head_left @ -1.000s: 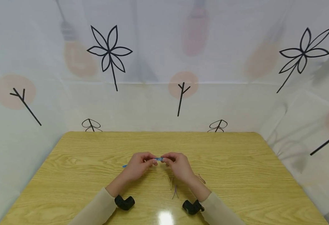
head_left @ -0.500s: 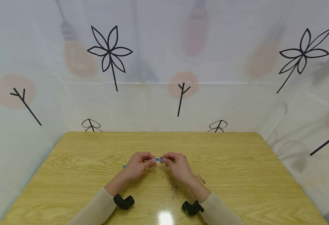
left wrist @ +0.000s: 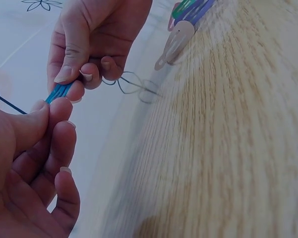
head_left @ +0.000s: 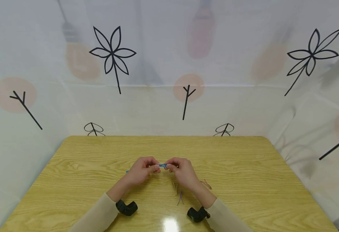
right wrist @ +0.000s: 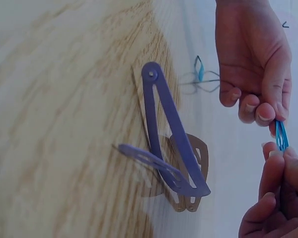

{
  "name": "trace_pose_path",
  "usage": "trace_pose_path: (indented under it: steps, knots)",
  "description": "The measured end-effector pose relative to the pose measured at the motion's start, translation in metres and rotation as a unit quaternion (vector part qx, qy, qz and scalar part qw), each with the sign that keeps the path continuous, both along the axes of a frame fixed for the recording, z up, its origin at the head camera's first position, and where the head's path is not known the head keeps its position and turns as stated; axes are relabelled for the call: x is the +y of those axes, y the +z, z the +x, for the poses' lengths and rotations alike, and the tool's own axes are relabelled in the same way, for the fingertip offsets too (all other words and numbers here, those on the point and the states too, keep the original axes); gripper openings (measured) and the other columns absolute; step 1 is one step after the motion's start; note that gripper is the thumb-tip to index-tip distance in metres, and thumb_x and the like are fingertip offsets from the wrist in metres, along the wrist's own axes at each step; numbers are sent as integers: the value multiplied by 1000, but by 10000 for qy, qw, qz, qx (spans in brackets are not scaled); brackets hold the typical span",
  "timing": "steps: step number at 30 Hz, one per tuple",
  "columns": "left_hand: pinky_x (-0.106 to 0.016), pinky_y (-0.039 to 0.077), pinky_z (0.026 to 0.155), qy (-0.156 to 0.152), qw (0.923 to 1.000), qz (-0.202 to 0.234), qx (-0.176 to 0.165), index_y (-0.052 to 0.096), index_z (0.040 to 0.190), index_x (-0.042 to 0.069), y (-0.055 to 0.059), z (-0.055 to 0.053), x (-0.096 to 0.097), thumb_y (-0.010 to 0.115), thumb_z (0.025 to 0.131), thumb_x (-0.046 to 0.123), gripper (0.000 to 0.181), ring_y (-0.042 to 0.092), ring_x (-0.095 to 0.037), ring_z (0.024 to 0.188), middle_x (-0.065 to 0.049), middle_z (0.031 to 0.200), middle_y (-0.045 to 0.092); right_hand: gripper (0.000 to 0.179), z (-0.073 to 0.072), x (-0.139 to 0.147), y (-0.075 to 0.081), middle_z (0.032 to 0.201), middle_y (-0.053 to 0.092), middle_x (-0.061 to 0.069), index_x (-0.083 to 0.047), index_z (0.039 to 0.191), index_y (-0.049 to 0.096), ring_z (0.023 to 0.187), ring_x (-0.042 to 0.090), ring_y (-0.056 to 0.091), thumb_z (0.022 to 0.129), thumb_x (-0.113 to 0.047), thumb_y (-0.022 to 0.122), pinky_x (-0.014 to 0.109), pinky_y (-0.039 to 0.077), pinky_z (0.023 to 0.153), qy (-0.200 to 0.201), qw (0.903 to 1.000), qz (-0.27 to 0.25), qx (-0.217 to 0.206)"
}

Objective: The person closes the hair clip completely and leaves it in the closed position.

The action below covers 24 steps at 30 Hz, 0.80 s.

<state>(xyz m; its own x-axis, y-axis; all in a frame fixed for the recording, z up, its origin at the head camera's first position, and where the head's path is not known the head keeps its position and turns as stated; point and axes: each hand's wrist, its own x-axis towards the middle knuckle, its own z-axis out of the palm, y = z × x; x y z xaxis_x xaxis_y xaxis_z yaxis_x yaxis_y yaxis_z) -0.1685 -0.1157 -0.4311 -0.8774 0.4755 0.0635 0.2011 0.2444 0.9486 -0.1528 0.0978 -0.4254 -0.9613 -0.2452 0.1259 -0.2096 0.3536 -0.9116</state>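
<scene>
A blue hair clip is stretched between a person's two hands, held up over the middle of the bench. The left hand pinches one end between thumb and fingers, and the right hand pinches the other, so only the slotted middle shows. Just past the left hand, on its outer side, I can see a bit of a second blue clip. Nearer the right forearm, a purple clip sits sprung open on the wood, with a brown clip close behind it from the right wrist. The left wrist's view also shows a beige clip beside violet and green ones. Both arms wear cream sleeves and black wrist devices. Behind the bench hangs a pale cloth printed with black line-drawn flowers.
</scene>
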Motion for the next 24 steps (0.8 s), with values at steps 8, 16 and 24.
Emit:
trace_pose_path:
  steps: [8,16,24]
  knots:
    - [-35,47,69,-62,10000,15,-2,67,103,-3,-1,0,-1,56,103,11,18,62,-32,88,-5,91,68,13,0,1,0,82,66,11,-8,94,73,74,33,58,98,-5,61,24,36,52,127,9999,77,23]
    - [-37,49,70,6,9999,102,10,67,104,-4,-5,-2,-1,57,103,12,19,61,-36,87,-11,92,68,13,-1,1,2,85,66,16,-6,96,73,77,36,60,99,-6,60,25,38,53,211,9997,59,58]
    - [-32,49,63,441,9982,-215,356,74,102,9,-3,-5,-2,65,99,18,13,59,-30,76,-12,93,68,13,-1,-1,4,90,70,11,-6,98,74,78,23,61,99,-5,61,28,48,61,162,9999,5,28]
